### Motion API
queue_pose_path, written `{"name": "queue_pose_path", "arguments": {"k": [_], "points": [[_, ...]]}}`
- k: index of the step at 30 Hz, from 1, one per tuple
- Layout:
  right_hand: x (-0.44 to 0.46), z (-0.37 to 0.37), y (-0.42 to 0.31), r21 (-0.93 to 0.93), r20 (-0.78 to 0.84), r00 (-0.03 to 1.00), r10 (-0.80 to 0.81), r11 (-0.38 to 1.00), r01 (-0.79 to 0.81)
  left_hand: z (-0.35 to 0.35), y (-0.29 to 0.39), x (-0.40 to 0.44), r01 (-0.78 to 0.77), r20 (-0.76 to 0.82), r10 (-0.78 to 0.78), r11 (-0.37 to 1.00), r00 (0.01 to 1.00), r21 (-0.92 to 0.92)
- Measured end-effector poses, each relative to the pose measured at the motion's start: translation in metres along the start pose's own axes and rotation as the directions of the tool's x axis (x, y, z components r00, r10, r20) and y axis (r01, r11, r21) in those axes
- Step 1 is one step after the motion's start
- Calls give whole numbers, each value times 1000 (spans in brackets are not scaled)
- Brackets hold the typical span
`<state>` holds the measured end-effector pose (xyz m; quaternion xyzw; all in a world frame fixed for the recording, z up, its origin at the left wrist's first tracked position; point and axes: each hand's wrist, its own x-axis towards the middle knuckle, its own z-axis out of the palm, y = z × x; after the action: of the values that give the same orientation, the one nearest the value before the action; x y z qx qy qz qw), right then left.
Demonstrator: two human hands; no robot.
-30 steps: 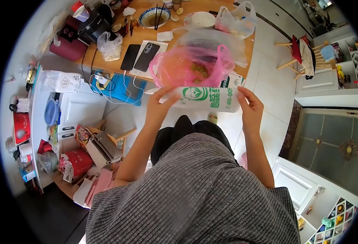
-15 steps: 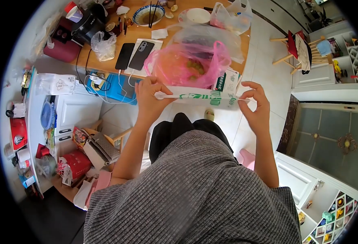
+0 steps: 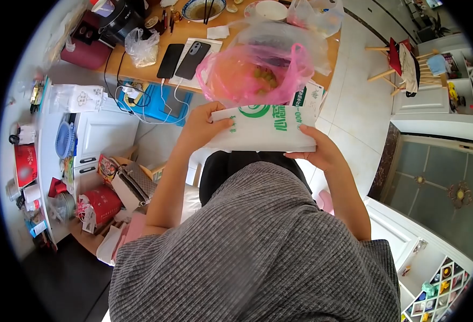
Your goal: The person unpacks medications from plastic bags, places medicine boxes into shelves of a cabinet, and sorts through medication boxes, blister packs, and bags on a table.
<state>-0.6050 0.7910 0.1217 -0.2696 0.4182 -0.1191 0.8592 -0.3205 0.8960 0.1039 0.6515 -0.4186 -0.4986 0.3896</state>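
Note:
A white plastic bag [image 3: 258, 134] with green printing is stretched flat and folded between my hands, above my lap. My left hand [image 3: 200, 129] pinches its left end, thumb on the printed face. At the opposite end my right hand [image 3: 318, 149] grips the lower right corner, with the thumb on top and fingers beneath. Just beyond the folded bag, a pink plastic bag [image 3: 228, 80] holding green fruit [image 3: 265, 79] lies at the table's near edge. Partly covered by the pink bag is a green and white printed box or card [image 3: 299, 96].
On the wooden table [image 3: 217, 40] lie a black phone [image 3: 170, 61], a grey phone [image 3: 192, 60], a patterned bowl [image 3: 203, 11] with chopsticks and a clear bag [image 3: 141, 48]. Cables hang over a blue box [image 3: 158, 110]. A chair [image 3: 395, 64] stands at right.
The white bag has turned from nearly edge-on to showing its printed face and come closer to me. My right hand has moved down and inward to its lower corner.

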Motion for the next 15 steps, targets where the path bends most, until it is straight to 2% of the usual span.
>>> {"name": "queue_pose_path", "arguments": {"k": [1, 3, 6, 7, 9, 11, 12, 13, 14, 15], "points": [[-1, 4, -1, 70, -24, 999, 22, 997, -20, -1, -2, 2, -12, -1, 12, 998, 1000, -58], [1, 5, 1, 6, 11, 1000, 3, 1000, -3, -5, -8, 6, -31, -6, 30, 984, 1000, -173], [3, 7, 4, -26, 65, 997, -40, 999, 42, -9, -7, 11, -174, -348, 204, 978, 915, 116], [3, 8, 6, -26, 80, 995, -60, 998, 62, -8, -2, 8, -242, -453, 342, 934, 823, 265], [5, 9, 10, 31, 60, 992, -111, 994, 109, -4, 15, -7, -293, -558, 615, 775, 558, 560], [5, 15, 13, 102, 46, 985, -167, 982, 161, 4, 18, -45, -348, -302, 462, 865, 834, 362], [5, 19, 14, 142, 46, 980, -194, 972, 186, 15, 27, -52, -331, -63, 337, 939, 939, 89], [6, 25, 15, 181, 51, 974, -220, 961, 207, 26, 15, -53, -102, 183, 121, 989, 976, -109], [8, 31, 17, 210, 55, 970, -236, 953, 220, 38, 8, -48, 60, 370, 80, 933, 926, -354], [11, 38, 19, 242, 60, 966, -251, 943, 230, 52, -1, -46, 130, 374, 49, 889, 926, -439]]}}
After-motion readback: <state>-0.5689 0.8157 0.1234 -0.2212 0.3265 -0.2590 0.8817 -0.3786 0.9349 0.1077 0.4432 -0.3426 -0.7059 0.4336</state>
